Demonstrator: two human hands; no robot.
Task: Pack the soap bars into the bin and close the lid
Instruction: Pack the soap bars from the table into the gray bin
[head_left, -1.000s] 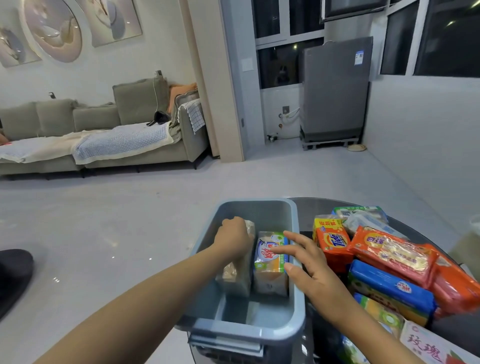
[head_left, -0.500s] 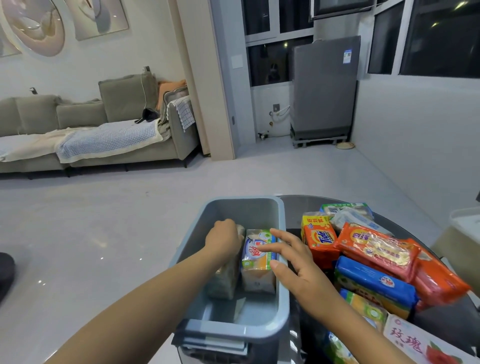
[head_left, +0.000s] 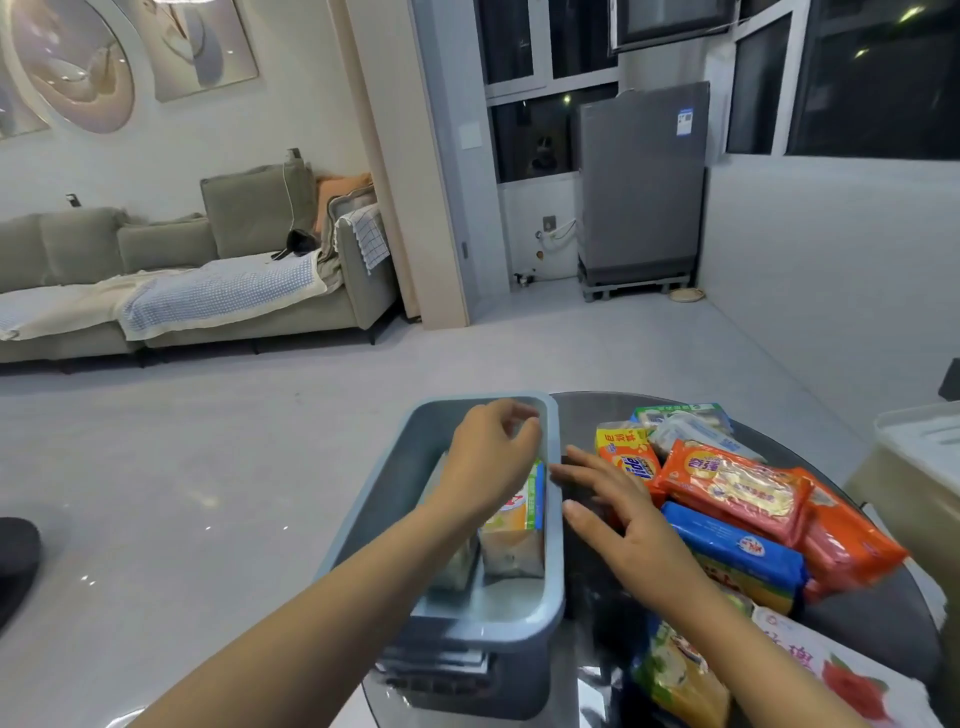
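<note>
Here two soap bars (head_left: 511, 525) stand inside one bin (head_left: 554, 545).

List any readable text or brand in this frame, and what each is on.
"Tide": yellow-orange soap pack on the table.
Chinese characters, too blurred to read: top of that yellow-orange soap pack, orange pack, blue pack, white rose-print pack, soap bar in the bin.
Sticker on the grey appliance: too small to read.

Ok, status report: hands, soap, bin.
Left hand over bin, grip unclear. Right hand open, outside the rim. Two soap bars in. Soap pile unpacked.
</note>
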